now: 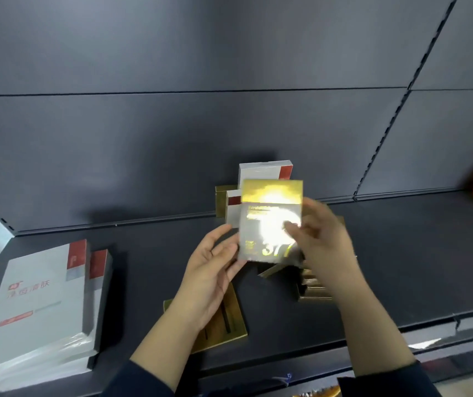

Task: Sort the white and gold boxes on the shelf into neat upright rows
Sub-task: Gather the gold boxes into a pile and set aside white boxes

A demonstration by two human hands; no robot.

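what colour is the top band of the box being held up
Gold, glaring in the light, above a pale grey body on the held box; head view.

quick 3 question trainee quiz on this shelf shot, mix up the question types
1. True or false: the held box has a gold top band.
2. Which hands touch it? A left only, B right only, C both.
3. Fill in: the white boxes at far left lie ____ in a stack.
Key: 1 true. 2 C, left hand and right hand. 3 flat.
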